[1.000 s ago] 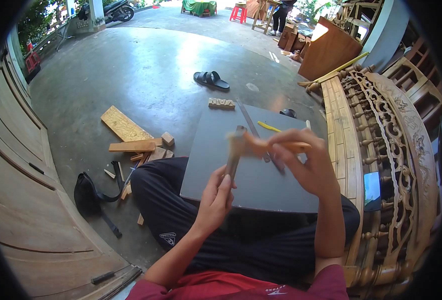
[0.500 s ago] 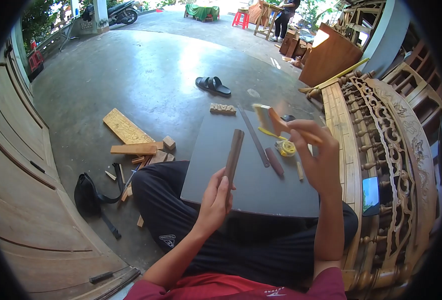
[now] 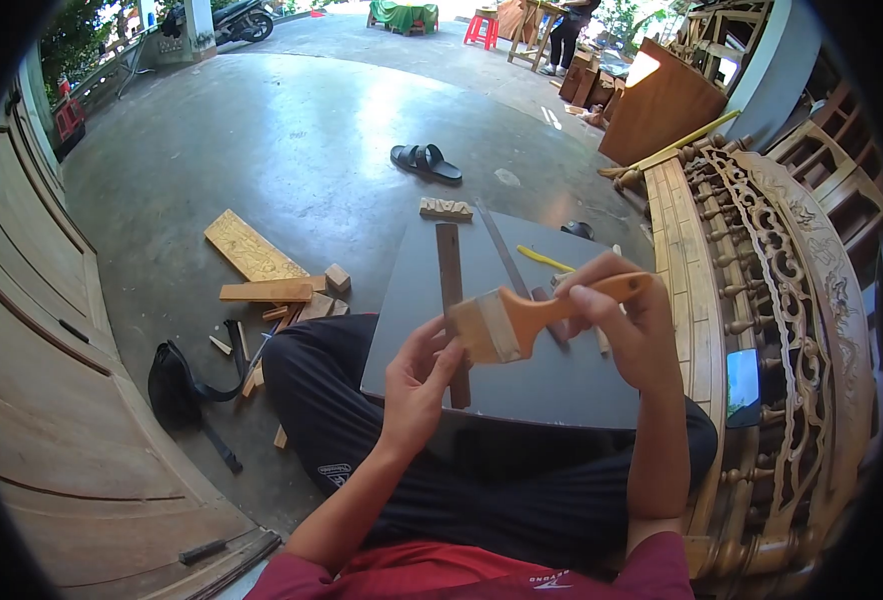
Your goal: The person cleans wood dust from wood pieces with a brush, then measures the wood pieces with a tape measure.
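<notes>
My right hand (image 3: 617, 315) grips the orange handle of a flat paintbrush (image 3: 532, 318), its pale bristles pointing left. Those bristles lie across a dark brown wooden strip (image 3: 449, 260), covering part of it. My left hand (image 3: 417, 390) is closed at the strip's left side, with thumb and fingertips at its middle and close to the bristle ends. Beneath is a grey board (image 3: 402, 330) at my crossed legs. On it lie a long flat metal tool (image 3: 502, 245), a yellow item (image 3: 544, 258) and a carved wooden letter block (image 3: 446, 209). My right hand partly hides a brown handle-like piece (image 3: 559, 330).
Wood offcuts (image 3: 267, 292) and a black bag (image 3: 174, 385) lie on the floor at left, beside wooden panels (image 3: 52, 380). A black sandal (image 3: 426, 164) rests beyond the board. At right stands a carved wooden bench (image 3: 697, 300) with a phone (image 3: 743, 385). A person (image 3: 565, 40) stands far back.
My right hand has brought the brush down and left, from above the board onto the strip. The strip has turned more upright in view, and my left hand's grip has shifted up along it.
</notes>
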A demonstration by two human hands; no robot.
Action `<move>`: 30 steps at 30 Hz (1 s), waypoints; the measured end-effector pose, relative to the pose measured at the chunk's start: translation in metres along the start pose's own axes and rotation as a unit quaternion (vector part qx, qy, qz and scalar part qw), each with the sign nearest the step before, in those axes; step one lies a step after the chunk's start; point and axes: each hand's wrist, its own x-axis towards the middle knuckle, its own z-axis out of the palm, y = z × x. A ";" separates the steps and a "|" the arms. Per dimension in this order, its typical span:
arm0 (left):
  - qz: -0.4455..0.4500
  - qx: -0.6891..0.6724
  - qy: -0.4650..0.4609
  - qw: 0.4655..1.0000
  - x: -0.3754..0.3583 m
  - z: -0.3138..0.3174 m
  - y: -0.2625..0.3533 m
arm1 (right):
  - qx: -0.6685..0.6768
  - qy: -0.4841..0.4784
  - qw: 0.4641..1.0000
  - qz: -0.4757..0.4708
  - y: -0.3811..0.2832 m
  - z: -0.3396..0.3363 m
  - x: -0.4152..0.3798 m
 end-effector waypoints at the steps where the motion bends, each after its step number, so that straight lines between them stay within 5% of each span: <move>1: -0.012 -0.010 0.007 1.000 -0.001 0.001 0.003 | 0.013 0.018 1.000 -0.003 -0.001 0.001 -0.002; 4: -0.024 -0.027 0.019 0.999 -0.003 0.005 0.011 | 0.047 0.123 0.988 -0.075 -0.006 0.016 0.003; 10: -0.044 -0.064 0.047 0.996 0.000 0.006 0.012 | 0.018 -0.013 1.000 -0.016 -0.002 0.007 -0.004; 16: -0.034 -0.082 0.047 0.995 -0.001 0.008 0.013 | 0.047 0.080 0.994 -0.050 -0.011 0.022 -0.001; 19: -0.042 -0.089 0.049 0.994 0.001 0.006 0.010 | 0.019 -0.036 0.999 -0.019 -0.008 0.013 -0.005; 25: -0.047 -0.093 0.047 0.993 -0.001 0.007 0.010 | 0.076 0.083 0.993 -0.028 -0.017 0.024 -0.004; 28: -0.043 -0.109 0.059 0.991 0.003 0.006 0.011 | 0.053 -0.040 0.998 0.015 -0.006 0.013 -0.009; 30: -0.045 -0.110 0.069 0.991 0.003 0.004 0.011 | 0.066 -0.019 0.997 0.019 -0.008 0.010 -0.010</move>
